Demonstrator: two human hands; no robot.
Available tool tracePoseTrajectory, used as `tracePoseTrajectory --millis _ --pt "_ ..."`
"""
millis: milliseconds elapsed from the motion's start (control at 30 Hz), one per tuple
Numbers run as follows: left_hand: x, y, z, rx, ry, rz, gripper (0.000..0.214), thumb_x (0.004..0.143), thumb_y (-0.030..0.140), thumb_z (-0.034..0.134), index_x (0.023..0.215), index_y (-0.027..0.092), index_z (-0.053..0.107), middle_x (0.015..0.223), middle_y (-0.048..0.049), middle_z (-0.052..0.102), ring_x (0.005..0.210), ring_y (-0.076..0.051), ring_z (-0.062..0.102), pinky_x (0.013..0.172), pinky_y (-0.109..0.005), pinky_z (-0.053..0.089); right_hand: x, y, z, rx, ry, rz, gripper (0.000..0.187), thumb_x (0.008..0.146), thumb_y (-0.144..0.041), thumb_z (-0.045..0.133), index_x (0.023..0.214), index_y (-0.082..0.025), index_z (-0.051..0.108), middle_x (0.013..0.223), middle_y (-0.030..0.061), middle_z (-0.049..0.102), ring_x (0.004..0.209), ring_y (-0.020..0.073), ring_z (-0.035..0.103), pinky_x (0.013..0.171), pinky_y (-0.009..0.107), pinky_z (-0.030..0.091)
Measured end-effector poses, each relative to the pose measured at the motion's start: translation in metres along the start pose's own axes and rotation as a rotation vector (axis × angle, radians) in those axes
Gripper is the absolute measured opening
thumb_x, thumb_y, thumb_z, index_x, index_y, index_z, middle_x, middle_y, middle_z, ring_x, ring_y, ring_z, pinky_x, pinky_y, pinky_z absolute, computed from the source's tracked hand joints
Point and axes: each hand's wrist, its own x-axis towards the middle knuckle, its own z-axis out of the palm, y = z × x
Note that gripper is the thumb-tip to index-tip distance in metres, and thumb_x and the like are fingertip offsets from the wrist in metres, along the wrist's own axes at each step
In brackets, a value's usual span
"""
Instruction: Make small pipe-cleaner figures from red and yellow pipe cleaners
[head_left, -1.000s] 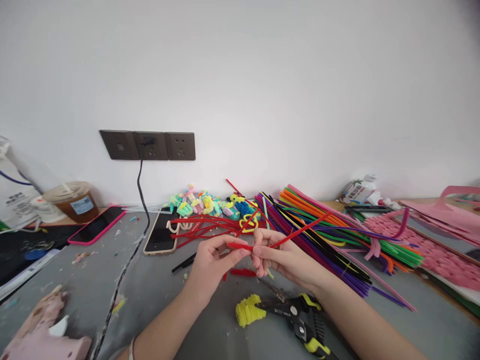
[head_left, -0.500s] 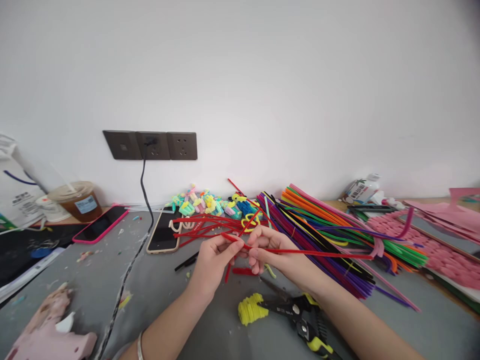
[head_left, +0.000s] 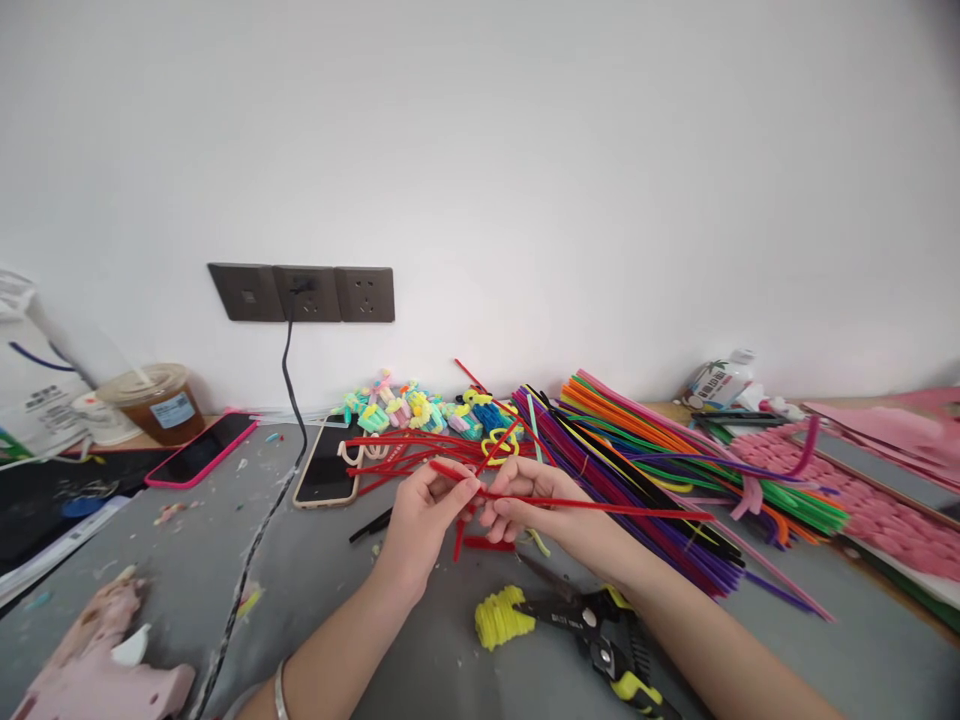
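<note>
A red pipe cleaner [head_left: 615, 507] runs through both hands above the grey table, its long free end stretching right over my right wrist. My left hand [head_left: 435, 503] is closed, pinching it between thumb and fingers, with a short red end poking up past the fingertips. Close beside it, my right hand [head_left: 525, 500] is closed on the same pipe cleaner, thumb against fingers. Below the hands lie scissors [head_left: 585, 620] with black and yellow handles, and a coiled yellow piece [head_left: 502, 618] touches them. Loose red pipe cleaners [head_left: 405, 450] lie behind my left hand.
Bundles of coloured pipe cleaners [head_left: 645, 450] lie at the right, beside pink braided material [head_left: 885, 490]. Small pastel pieces [head_left: 409, 408] sit by the wall. Two phones [head_left: 202, 450], a lidded drink cup [head_left: 161, 400] and a black cable [head_left: 285, 370] are on the left.
The red pipe cleaner has shifted left through the hands, so its free end at the right reaches less far. My hands have moved slightly left, still pinching it.
</note>
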Motion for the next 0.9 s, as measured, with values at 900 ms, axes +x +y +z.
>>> tracePoseTrajectory --millis 900 --pt "-0.005 0.012 0.000 0.077 -0.151 -0.155 0.046 0.062 0.028 0.087 0.094 0.016 0.058 0.058 0.0036 0.068 0.055 -0.010 0.063 0.058 -0.020 0.051 0.001 -0.005 -0.015 -0.118 0.123 -0.121 0.025 0.079 -0.039 0.078 0.074 -0.016 0.067 0.065 0.0001 0.067 0.061 0.0119 0.060 0.064 0.024 0.047"
